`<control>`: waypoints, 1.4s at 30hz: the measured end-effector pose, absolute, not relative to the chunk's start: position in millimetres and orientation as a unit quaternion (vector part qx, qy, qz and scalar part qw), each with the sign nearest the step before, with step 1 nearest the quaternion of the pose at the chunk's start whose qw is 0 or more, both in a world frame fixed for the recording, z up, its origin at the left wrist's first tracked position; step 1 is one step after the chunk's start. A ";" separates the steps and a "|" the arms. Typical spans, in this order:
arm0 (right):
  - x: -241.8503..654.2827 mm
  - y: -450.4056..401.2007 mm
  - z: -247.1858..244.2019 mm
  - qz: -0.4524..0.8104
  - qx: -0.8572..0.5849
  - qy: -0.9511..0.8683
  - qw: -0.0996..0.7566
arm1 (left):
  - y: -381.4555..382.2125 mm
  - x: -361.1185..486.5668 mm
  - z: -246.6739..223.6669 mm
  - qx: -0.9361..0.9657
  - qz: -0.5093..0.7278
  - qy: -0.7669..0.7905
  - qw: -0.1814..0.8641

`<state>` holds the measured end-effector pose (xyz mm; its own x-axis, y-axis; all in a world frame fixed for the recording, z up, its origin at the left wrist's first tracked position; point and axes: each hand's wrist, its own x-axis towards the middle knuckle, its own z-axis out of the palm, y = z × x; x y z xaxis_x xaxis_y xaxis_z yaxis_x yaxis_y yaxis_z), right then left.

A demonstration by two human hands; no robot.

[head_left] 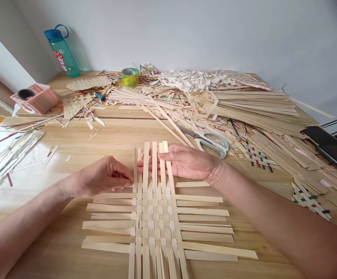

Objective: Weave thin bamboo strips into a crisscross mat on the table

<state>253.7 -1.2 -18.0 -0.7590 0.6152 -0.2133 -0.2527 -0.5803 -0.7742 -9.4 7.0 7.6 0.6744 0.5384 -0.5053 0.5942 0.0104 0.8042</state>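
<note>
While my left hand [104,177] pinches the leftmost upright strip [135,166] between thumb and curled fingers, my right hand [185,162] lies open and nearly flat across the other upright strips, its fingertips reaching just beside that pinch. The woven mat [156,217] of pale bamboo strips lies flat on the wooden table [49,248] at bottom centre, right in front of me, with loose ends sticking out on every side. Just up and to the right of my right hand sit the scissors [211,142], on top of scattered offcuts. Further back, a big stack of strips [258,106] fills the upper right, and a tape roll [130,77] stands at top centre. At upper left are the green water bottle [62,52] and a pink holder [36,99], while a shiny plastic packet [5,162] lies along the left edge — and a dark phone [331,145] sits at the right edge.
</note>
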 end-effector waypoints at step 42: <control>252.2 1.9 -16.6 0.866 -0.286 -0.341 0.228 | 23.4 -22.6 25.7 0.719 -0.070 0.421 0.549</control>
